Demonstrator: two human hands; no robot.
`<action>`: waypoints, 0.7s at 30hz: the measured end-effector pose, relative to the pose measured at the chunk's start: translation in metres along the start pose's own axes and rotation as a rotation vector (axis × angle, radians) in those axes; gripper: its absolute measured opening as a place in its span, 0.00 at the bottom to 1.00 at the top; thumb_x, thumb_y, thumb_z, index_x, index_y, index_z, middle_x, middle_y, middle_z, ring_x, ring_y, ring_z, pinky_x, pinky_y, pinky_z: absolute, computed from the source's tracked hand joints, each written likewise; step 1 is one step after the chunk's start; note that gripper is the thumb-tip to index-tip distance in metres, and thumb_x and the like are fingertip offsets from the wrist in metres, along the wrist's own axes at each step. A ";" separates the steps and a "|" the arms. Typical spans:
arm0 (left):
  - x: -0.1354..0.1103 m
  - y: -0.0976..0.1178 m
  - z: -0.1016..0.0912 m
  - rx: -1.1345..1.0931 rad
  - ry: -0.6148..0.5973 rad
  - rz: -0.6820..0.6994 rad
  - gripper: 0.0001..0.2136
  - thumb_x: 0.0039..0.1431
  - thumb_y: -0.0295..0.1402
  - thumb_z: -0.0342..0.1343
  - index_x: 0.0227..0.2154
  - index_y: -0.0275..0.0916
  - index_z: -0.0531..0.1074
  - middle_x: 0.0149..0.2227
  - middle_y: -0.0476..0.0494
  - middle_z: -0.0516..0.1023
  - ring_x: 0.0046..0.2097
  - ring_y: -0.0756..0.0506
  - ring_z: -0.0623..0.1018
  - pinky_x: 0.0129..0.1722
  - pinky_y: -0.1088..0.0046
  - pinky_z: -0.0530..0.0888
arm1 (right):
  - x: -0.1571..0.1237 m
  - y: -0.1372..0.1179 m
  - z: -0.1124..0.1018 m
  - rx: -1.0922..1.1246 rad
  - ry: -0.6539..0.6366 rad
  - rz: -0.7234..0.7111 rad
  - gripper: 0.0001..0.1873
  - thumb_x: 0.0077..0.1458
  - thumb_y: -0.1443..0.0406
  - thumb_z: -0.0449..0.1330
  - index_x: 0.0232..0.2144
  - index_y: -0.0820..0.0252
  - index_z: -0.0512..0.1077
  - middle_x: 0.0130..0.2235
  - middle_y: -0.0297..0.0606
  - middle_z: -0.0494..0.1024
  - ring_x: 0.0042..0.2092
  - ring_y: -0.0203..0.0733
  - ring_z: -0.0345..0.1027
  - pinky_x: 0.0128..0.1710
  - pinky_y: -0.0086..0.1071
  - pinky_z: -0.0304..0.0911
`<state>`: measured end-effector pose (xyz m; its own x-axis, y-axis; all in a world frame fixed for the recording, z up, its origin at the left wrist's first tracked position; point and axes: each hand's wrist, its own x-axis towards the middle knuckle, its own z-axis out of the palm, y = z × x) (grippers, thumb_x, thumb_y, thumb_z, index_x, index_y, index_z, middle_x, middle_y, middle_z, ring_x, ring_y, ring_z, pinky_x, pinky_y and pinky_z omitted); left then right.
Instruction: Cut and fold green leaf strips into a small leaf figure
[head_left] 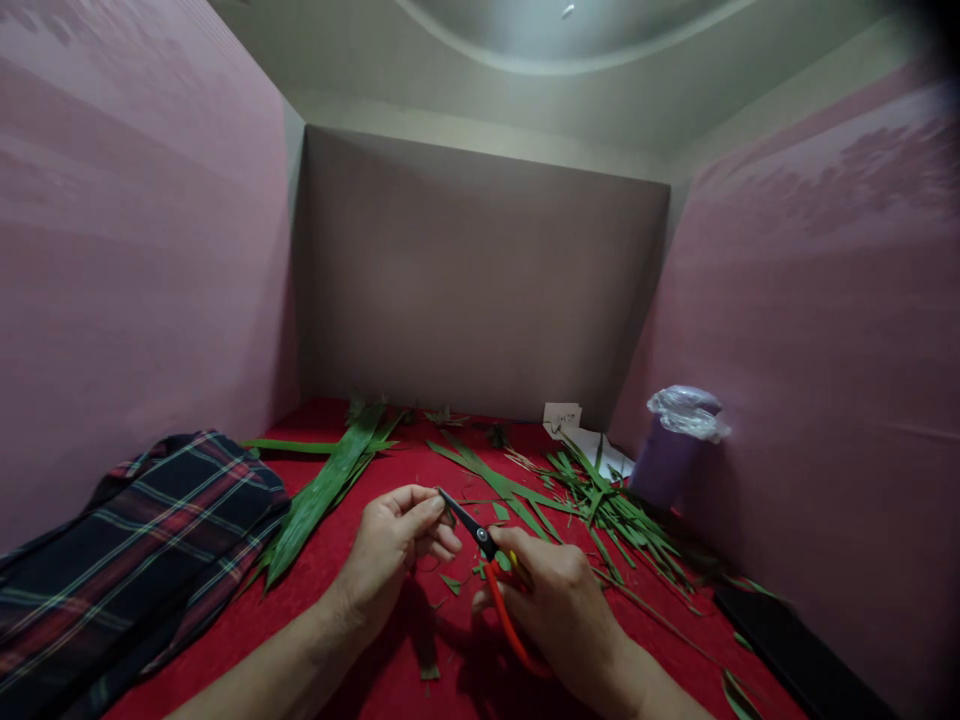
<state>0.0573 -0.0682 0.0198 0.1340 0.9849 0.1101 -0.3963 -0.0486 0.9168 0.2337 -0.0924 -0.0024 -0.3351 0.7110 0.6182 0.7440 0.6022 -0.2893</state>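
Note:
My right hand (566,600) grips a pair of scissors (480,530) with orange-red handles and dark blades. The scissors point up and to the left, their tips at the thumb and fingertips of my left hand (386,550). That hand is closed in a pinch on a small strip of leaf, mostly hidden by the fingers and blades. Below and between both hands, small cut leaf bits (451,584) lie scattered on the red cloth (375,660). A narrow leaf piece (426,655) rests nearer to me.
Long green leaves (330,490) lie at the left, beside a plaid cloth (150,560). A heap of leaf strips (615,505) spreads at the right, near white paper (600,452) and a purple bin (667,450) with a plastic liner. A black flat object (795,650) lies front right.

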 end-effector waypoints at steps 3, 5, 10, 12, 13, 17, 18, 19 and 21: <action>0.001 0.000 0.000 0.002 0.006 -0.013 0.08 0.44 0.33 0.61 0.22 0.33 0.69 0.19 0.47 0.74 0.19 0.51 0.73 0.20 0.79 0.69 | 0.000 0.001 0.001 -0.002 0.007 -0.004 0.13 0.46 0.63 0.62 0.37 0.57 0.70 0.25 0.33 0.77 0.24 0.37 0.70 0.26 0.26 0.60; 0.002 -0.001 -0.001 0.006 0.001 -0.010 0.08 0.45 0.33 0.60 0.22 0.33 0.69 0.19 0.46 0.74 0.19 0.51 0.73 0.20 0.79 0.69 | -0.001 0.002 0.002 0.001 0.006 -0.005 0.13 0.46 0.62 0.62 0.37 0.56 0.70 0.27 0.33 0.78 0.24 0.37 0.70 0.27 0.26 0.61; 0.003 -0.003 -0.002 0.014 -0.009 0.007 0.08 0.46 0.33 0.60 0.22 0.33 0.69 0.19 0.46 0.74 0.20 0.51 0.73 0.21 0.78 0.70 | 0.000 0.003 0.002 -0.001 -0.013 0.000 0.16 0.45 0.64 0.64 0.38 0.57 0.69 0.28 0.34 0.78 0.25 0.38 0.71 0.27 0.27 0.61; 0.002 -0.003 -0.002 0.017 -0.011 0.005 0.08 0.46 0.33 0.59 0.22 0.33 0.69 0.19 0.46 0.74 0.20 0.51 0.73 0.21 0.78 0.70 | 0.000 0.003 0.001 0.000 -0.020 0.005 0.16 0.45 0.65 0.64 0.39 0.57 0.69 0.29 0.34 0.79 0.26 0.39 0.71 0.28 0.27 0.62; 0.002 -0.002 -0.002 0.019 -0.013 0.006 0.08 0.46 0.33 0.59 0.23 0.33 0.69 0.19 0.47 0.74 0.20 0.51 0.73 0.20 0.78 0.70 | -0.001 0.002 0.001 0.001 -0.022 0.009 0.15 0.45 0.65 0.63 0.39 0.57 0.69 0.30 0.34 0.79 0.27 0.39 0.71 0.28 0.27 0.62; 0.000 -0.001 -0.002 0.030 -0.019 0.010 0.07 0.49 0.32 0.58 0.23 0.33 0.68 0.19 0.47 0.74 0.20 0.51 0.73 0.21 0.79 0.70 | -0.001 0.000 0.000 0.016 -0.038 0.013 0.15 0.46 0.65 0.63 0.39 0.57 0.68 0.29 0.34 0.78 0.27 0.39 0.71 0.29 0.28 0.61; 0.000 -0.001 -0.002 0.030 -0.021 0.012 0.06 0.49 0.31 0.57 0.23 0.33 0.68 0.19 0.47 0.74 0.20 0.52 0.73 0.21 0.79 0.70 | -0.001 -0.001 0.000 0.021 -0.041 0.014 0.17 0.45 0.64 0.63 0.39 0.57 0.68 0.29 0.34 0.77 0.27 0.39 0.70 0.29 0.29 0.61; 0.001 -0.001 -0.002 0.030 -0.023 0.013 0.06 0.50 0.31 0.57 0.23 0.33 0.68 0.19 0.47 0.74 0.20 0.52 0.73 0.21 0.79 0.70 | -0.001 -0.001 0.000 0.024 -0.045 0.016 0.18 0.44 0.63 0.64 0.40 0.57 0.68 0.29 0.34 0.77 0.27 0.39 0.70 0.29 0.29 0.61; 0.002 0.000 -0.001 0.028 -0.028 0.017 0.06 0.51 0.31 0.56 0.24 0.33 0.68 0.19 0.47 0.74 0.20 0.52 0.73 0.21 0.80 0.70 | 0.001 -0.003 0.000 0.026 -0.052 0.020 0.21 0.42 0.61 0.65 0.40 0.58 0.67 0.29 0.34 0.77 0.27 0.39 0.69 0.28 0.30 0.61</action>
<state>0.0565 -0.0665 0.0194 0.1532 0.9788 0.1358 -0.3728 -0.0700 0.9253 0.2311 -0.0937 -0.0013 -0.3504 0.7404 0.5736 0.7358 0.5965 -0.3205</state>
